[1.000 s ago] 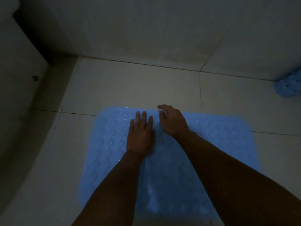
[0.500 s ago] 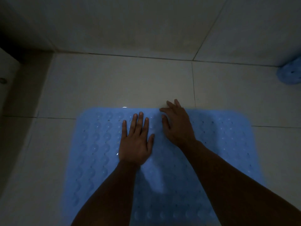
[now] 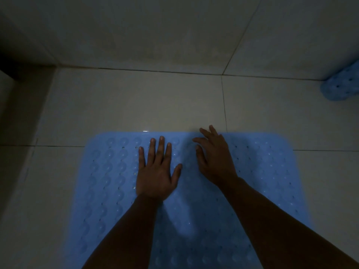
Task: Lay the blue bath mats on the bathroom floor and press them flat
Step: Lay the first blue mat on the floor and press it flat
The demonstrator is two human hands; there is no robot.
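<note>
A blue bath mat (image 3: 108, 171) with rows of round bumps and small holes lies spread on the pale tiled floor. My left hand (image 3: 157, 171) presses flat on it near its far edge, fingers straight and slightly spread. My right hand (image 3: 213, 158) rests beside it on the mat, fingers spread, the fingertips reaching the mat's far edge. A second blue mat (image 3: 342, 84) sits bunched against the wall at the far right, partly cut off by the frame.
The tiled wall (image 3: 174, 32) rises just beyond the mat. A dark recess and a raised ledge (image 3: 17, 105) run along the left side. Bare floor tiles (image 3: 136, 101) lie between the mat and the wall.
My right hand has opened from a curled pose to spread fingers on the mat. My left hand's fingers have spread a little. The view has shifted, the wall looming closer.
</note>
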